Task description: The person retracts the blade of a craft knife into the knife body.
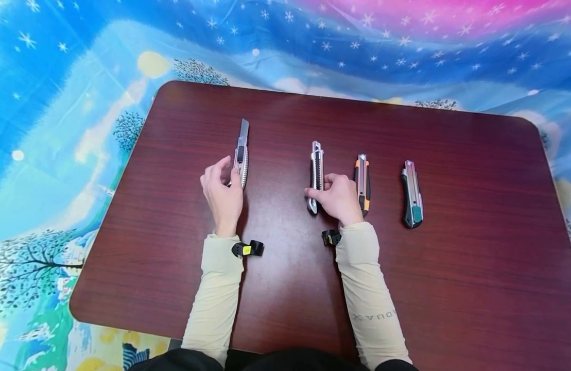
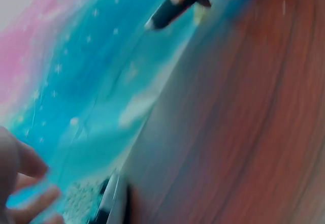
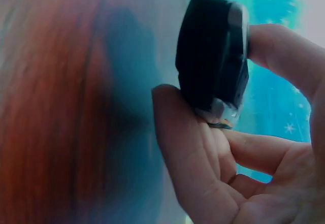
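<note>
Between the thumb and fingers of my right hand (image 1: 338, 198) is a black-and-silver snap-off utility knife (image 1: 316, 175), its top end pointing away from me. The right wrist view shows the dark butt of this utility knife (image 3: 213, 56) pinched from both sides, raised over the tabletop. My left hand (image 1: 224, 190) is beside a silver utility knife (image 1: 241, 154) that has a wide blade showing at its far end. In the left wrist view, the loosely bent fingers (image 2: 30, 198) are apart from that knife (image 2: 112, 203).
Just right of my right hand lies an orange-and-black utility knife (image 1: 362, 180), partly behind the hand. Farther right is a black-and-green one (image 1: 412, 196). All are on a dark red-brown wooden table (image 1: 475, 247) with rounded corners. A patterned blue-and-pink cloth (image 1: 285, 46) hangs behind.
</note>
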`<state>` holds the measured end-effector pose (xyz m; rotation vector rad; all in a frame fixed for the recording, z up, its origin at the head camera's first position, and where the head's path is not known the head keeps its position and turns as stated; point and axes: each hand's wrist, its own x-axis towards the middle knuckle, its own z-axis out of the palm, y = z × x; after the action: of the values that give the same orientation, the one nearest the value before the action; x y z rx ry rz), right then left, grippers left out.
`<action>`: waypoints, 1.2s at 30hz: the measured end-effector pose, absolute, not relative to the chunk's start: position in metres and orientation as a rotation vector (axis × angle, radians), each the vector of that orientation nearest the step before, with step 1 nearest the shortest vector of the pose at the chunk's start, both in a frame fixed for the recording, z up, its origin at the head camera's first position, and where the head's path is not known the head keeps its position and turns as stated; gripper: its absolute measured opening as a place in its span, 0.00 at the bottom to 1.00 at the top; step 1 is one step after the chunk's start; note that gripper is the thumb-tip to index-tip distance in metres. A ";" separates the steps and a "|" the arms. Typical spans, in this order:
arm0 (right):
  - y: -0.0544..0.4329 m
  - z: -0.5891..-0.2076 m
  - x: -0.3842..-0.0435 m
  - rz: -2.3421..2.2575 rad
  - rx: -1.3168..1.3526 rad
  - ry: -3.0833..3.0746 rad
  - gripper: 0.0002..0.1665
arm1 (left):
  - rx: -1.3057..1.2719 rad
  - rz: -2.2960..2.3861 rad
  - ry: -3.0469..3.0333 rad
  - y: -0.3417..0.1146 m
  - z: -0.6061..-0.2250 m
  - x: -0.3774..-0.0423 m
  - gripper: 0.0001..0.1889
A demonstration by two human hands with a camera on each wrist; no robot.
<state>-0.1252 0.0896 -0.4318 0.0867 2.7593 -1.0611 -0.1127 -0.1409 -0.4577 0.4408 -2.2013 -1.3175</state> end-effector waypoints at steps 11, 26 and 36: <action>0.083 -0.435 -0.123 -0.926 0.156 2.808 0.19 | 0.591 -1.156 -2.600 -0.147 -0.466 -0.110 0.32; 0.072 -0.436 -0.122 -0.990 0.126 2.835 0.24 | 0.561 -1.205 -2.722 -0.146 -0.464 -0.110 0.33; 0.070 -0.437 -0.123 -1.054 0.112 2.826 0.24 | 0.536 -1.271 -2.714 -0.145 -0.466 -0.109 0.30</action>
<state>-0.1234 0.0704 -0.4368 0.1119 2.8259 -1.0545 -0.1090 -0.1448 -0.4656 0.5362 -2.7138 -1.2707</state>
